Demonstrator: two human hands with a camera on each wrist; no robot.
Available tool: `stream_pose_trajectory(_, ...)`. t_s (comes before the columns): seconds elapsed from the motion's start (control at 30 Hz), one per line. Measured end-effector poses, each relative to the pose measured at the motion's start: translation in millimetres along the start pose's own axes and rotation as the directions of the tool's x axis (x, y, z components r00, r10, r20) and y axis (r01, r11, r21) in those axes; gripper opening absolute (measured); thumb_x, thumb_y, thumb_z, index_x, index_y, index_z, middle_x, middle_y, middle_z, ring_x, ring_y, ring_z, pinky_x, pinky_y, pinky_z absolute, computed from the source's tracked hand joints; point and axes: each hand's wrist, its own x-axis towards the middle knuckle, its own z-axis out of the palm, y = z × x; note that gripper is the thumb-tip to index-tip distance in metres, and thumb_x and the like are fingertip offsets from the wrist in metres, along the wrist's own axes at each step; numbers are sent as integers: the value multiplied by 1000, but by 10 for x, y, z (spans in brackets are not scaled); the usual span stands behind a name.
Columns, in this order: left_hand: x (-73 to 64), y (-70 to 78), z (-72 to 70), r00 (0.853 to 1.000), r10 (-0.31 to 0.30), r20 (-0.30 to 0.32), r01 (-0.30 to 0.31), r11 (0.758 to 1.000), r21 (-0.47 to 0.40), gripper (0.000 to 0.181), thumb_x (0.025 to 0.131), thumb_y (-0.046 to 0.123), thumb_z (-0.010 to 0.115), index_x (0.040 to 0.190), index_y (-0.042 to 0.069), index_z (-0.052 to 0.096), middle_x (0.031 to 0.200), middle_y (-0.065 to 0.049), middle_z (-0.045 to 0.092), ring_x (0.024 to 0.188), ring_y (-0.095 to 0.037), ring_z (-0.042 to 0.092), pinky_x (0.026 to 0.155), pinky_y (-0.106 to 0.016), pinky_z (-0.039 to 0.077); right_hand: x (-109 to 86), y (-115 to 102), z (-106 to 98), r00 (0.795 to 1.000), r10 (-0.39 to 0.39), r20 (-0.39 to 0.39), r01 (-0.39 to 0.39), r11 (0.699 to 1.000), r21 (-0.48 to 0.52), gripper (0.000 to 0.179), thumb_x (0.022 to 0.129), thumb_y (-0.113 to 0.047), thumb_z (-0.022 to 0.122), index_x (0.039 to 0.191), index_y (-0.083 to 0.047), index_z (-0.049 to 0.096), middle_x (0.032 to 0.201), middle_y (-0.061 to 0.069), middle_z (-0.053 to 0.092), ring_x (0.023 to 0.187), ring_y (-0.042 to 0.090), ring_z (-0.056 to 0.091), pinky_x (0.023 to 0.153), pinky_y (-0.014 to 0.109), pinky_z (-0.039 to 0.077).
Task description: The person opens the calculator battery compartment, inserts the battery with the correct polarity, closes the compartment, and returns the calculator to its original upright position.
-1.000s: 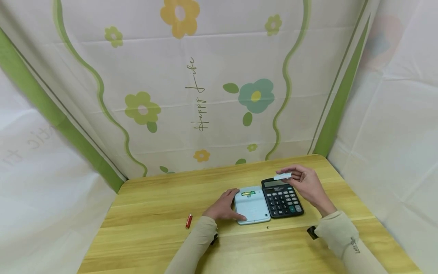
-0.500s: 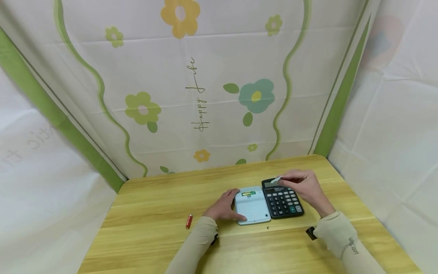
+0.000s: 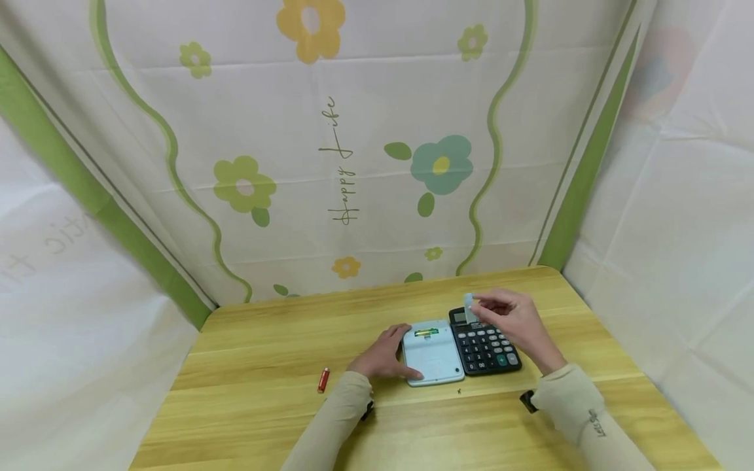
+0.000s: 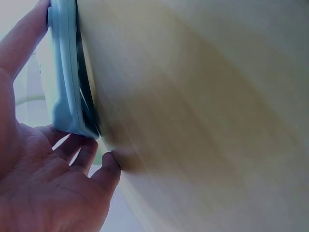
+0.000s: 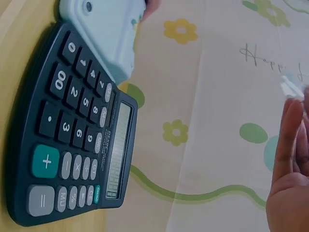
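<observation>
A light-blue calculator (image 3: 432, 361) lies face down, its battery slot uncovered with a green battery (image 3: 427, 332) in it. My left hand (image 3: 379, 353) grips its left side, thumb at the near corner and fingers toward the far one. In the left wrist view, that calculator (image 4: 63, 72) sits between thumb and fingers. Above the screen of a black calculator (image 3: 484, 353), my right hand (image 3: 511, 319) pinches a small light-blue battery cover (image 3: 469, 306) between thumb and fingertips. The right wrist view shows the cover (image 5: 291, 88) blurred at the fingertips.
A red battery (image 3: 324, 380) lies on the wooden table (image 3: 253, 405) left of my left hand. Near the calculators' front edge is a tiny dark piece, perhaps a screw (image 3: 459, 391). A flowered cloth (image 3: 365, 85) hangs behind the table.
My right hand has shifted slightly left and turned the battery cover from lying flat to standing upright. The left hand and both calculators stay in place.
</observation>
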Motion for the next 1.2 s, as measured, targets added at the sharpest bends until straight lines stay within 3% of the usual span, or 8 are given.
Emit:
stream_pose_trajectory(0.27, -4, 4, -23, 1000, 11, 6, -11, 1000, -8, 113, 76, 56, 89, 164, 20, 28, 170, -7, 28, 154, -31, 32, 121, -54, 36, 58, 45, 179, 1000, 5, 0, -5, 985, -170, 10, 88, -20, 85, 95, -14, 81, 91, 3, 74, 75, 10, 67, 67, 24, 59)
stream_pose_trajectory(0.5, 12, -21, -25, 1000, 19, 10, -19, 1000, 0, 113, 76, 58, 88, 164, 19, 28, 169, -7, 29, 153, -30, 33, 121, -53, 37, 164, 80, 490, 995, -37, 98, 65, 952, -301, 6, 86, -21, 86, 89, -18, 82, 87, -6, 72, 83, 10, 67, 79, 34, 63)
stream_pose_trajectory(0.7, 8, -11, -21, 1000, 21, 9, -21, 1000, 6, 114, 76, 60, 87, 163, 17, 28, 168, -7, 32, 151, -29, 36, 119, -52, 40, 261, 185, 763, 975, -85, 205, 164, 897, -410, 5, 85, -14, 87, 85, -17, 83, 78, -11, 65, 73, 3, 62, 67, 22, 56)
stream_pose_trajectory(0.87, 2, 10, -43, 1000, 23, 11, -23, 1000, -7, 113, 76, 58, 88, 163, 17, 29, 166, -7, 34, 150, -28, 38, 119, -51, 41, 323, 277, 911, 965, -105, 240, 214, 842, -494, 8, 80, -11, 90, 83, -16, 84, 77, -10, 65, 70, 3, 61, 65, 20, 53)
stream_pose_trajectory(1.2, -20, 3, -44, 1000, 28, 1, -28, 1000, 4, 111, 77, 57, 88, 163, 18, 30, 163, -6, 37, 146, -26, 41, 117, -48, 43, 344, 393, 1047, 951, -112, 288, 256, 809, -530, 7, 79, -11, 90, 83, -14, 85, 75, -9, 61, 66, 4, 56, 60, 18, 47)
